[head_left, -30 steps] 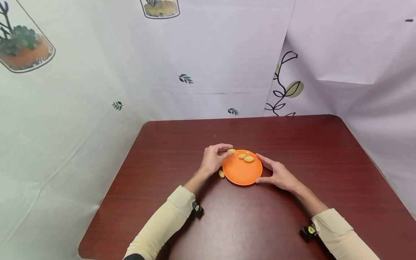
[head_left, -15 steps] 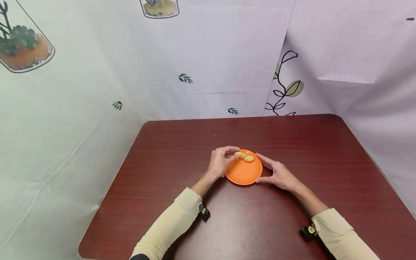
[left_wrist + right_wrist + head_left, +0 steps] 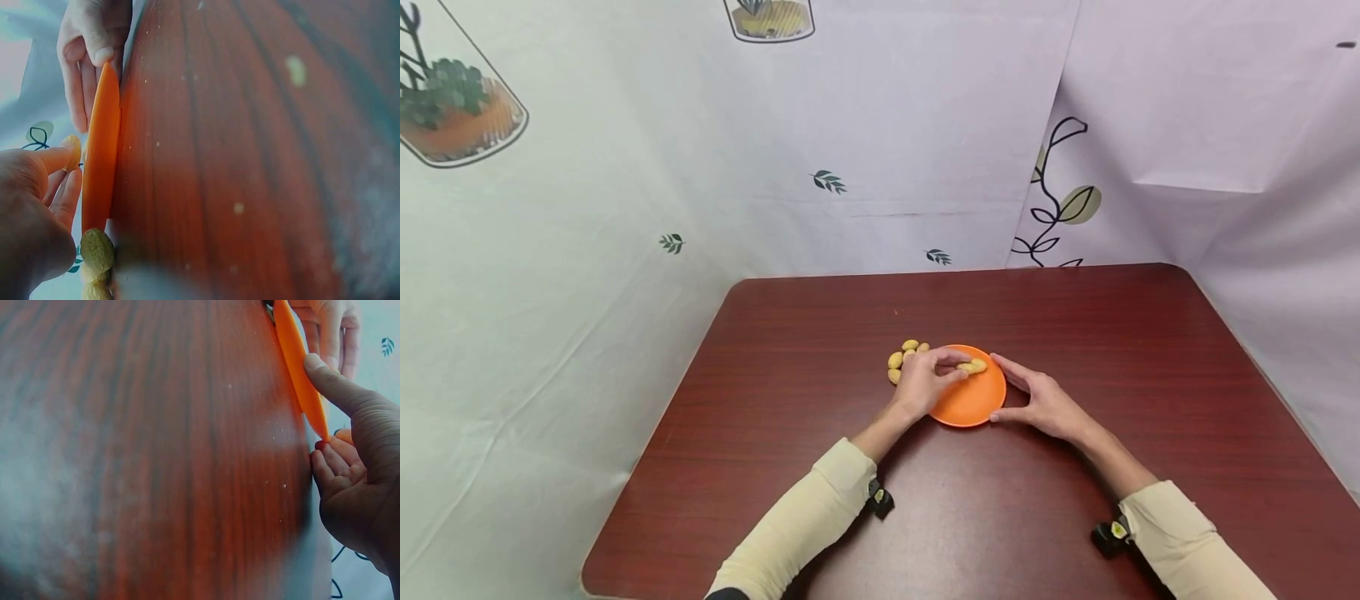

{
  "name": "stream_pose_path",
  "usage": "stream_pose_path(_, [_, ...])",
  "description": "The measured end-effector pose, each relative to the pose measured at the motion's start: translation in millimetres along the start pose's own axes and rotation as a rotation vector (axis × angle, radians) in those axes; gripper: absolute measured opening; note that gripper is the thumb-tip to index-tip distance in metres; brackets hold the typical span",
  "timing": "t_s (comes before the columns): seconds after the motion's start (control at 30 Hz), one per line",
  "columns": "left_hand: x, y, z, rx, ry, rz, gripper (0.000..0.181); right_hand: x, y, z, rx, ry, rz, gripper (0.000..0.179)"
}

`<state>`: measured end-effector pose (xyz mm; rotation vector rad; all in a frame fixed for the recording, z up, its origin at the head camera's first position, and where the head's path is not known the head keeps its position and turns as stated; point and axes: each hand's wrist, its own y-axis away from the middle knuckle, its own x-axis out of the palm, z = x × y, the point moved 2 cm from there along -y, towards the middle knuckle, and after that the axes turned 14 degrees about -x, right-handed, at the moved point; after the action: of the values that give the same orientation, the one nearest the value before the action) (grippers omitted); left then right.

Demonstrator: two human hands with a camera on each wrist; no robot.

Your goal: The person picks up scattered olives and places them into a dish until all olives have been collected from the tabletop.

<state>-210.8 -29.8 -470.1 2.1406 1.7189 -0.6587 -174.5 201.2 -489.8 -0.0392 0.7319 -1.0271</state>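
We are looking at a dark reddish-brown, wood-grained desk (image 3: 1075,317) with rounded far corners, where a round, shallow, glossy orange plate (image 3: 967,406) is lying flat, sitting nearer the far edge and roughly midway between the left and right edges. We are seeing the person's left hand (image 3: 925,382) reaching over the plate's left side, its thumb and fingertips pinching a small, oval, yellowish-tan piece (image 3: 73,153) above the plate. Just beside those fingertips, toward the plate's far right, a second oval yellowish piece (image 3: 978,365) is resting on the plate. On the desk, to the left of the plate, we are finding a cluster of similar yellowish oval pieces (image 3: 895,360) lying close together; the left hand is hiding some of them, so we are leaving them uncounted. The right hand (image 3: 1043,407) is bracing the plate's right side, thumb and fingers spreading well apart, the thumb touching the rim at the side toward the desk's near edge and the fingers touching it farther back. Both forearms are wearing cream sleeves (image 3: 1180,525), and a small black device (image 3: 881,499) is sitting at the left wrist. Beyond the desk's far edge, a white plant-printed cloth (image 3: 887,108) is hanging.
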Motion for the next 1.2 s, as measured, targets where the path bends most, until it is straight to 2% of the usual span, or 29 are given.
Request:
stream_pose_path(0.33, [10.2, 0.4, -1.1, 0.06, -0.041, 0.081, 0.023, 0, 0.2, 3, 0.004, -0.007, -0.003, 0.099])
stream_pose_path(0.6, [13.1, 0.1, -1.3, 0.048, -0.05, 0.115, 0.023, 0, 0.2, 2, 0.001, -0.015, -0.01, 0.1])
stream_pose_path(0.8, [15.0, -2.5, 0.0, 0.048, -0.097, 0.101, 0.02, 0, 0.2, 2, 0.005, -0.01, -0.007, 0.099])
stream_pose_path(1.2, [15.6, -5.5, -0.4, 0.041, -0.193, 0.028, 0.015, 0, -1.1, 3, -0.005, -0.022, -0.013, 0.1])
